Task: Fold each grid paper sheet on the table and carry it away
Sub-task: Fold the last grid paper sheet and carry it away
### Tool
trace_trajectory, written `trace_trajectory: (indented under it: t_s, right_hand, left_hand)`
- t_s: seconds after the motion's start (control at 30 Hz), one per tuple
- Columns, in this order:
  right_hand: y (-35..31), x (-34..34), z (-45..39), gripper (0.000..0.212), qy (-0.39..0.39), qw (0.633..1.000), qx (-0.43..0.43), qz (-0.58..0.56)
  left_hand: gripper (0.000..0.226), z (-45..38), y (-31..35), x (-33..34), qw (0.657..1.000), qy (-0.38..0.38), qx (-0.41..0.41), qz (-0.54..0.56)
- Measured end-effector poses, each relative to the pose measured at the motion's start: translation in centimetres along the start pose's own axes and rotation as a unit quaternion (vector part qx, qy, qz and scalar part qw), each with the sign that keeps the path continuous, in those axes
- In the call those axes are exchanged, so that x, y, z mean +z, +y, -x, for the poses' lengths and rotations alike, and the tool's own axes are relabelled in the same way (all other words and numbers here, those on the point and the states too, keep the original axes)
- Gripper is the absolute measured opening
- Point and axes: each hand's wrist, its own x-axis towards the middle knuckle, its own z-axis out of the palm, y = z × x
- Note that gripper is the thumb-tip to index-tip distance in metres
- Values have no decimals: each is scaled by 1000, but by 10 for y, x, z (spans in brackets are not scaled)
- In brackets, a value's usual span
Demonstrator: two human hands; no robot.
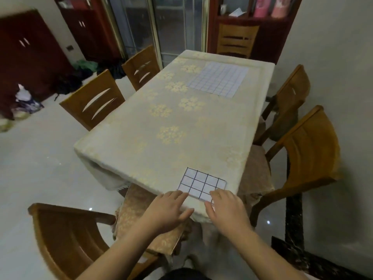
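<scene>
A small folded grid paper (201,183) with bold dark lines lies at the near edge of the table (161,128), which has a pale floral cloth. My left hand (169,207) rests flat at the table edge, fingertips touching the paper's near left corner. My right hand (226,207) lies flat on the paper's near right corner, fingers spread. Neither hand grips anything. A larger grid paper sheet (219,78) with fine lines lies flat and unfolded at the far right end of the table.
Wooden chairs stand around the table: two on the left (94,102), two on the right (308,146), one at the far end (237,40) and one near my left (66,235). Dark red cabinets (28,57) and a glass door (161,27) stand behind.
</scene>
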Motion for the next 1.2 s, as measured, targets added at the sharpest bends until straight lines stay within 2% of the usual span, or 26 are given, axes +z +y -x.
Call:
trace_trajectory:
  t_s: [0.23, 0.4, 0.5, 0.67, 0.9, 1.2]
  right_hand:
    - [-17, 10, 39, 49, -10, 998, -48, -31]
    - [-51, 12, 60, 43, -37, 994, -103, -23]
    - [-78, 14, 66, 42, -38, 989, -139, -37]
    - [-139, 26, 79, 44, -79, 971, -226, 5]
    - [-247, 37, 118, 52, -116, 943, -312, 6]
    - [-401, 72, 177, 56, -122, 908, -398, 35]
  left_hand:
    - [63, 63, 18, 17, 997, 18, -71, 7]
    - [65, 120, 16, 28, 990, -2, -133, 52]
    - [66, 155, 6, 31, 979, 25, -190, 74]
    - [74, 218, -15, 43, 957, 54, -278, 70]
    - [80, 325, -49, 67, 901, 94, -418, 63]
    - [67, 471, -118, 92, 873, 113, -469, 68]
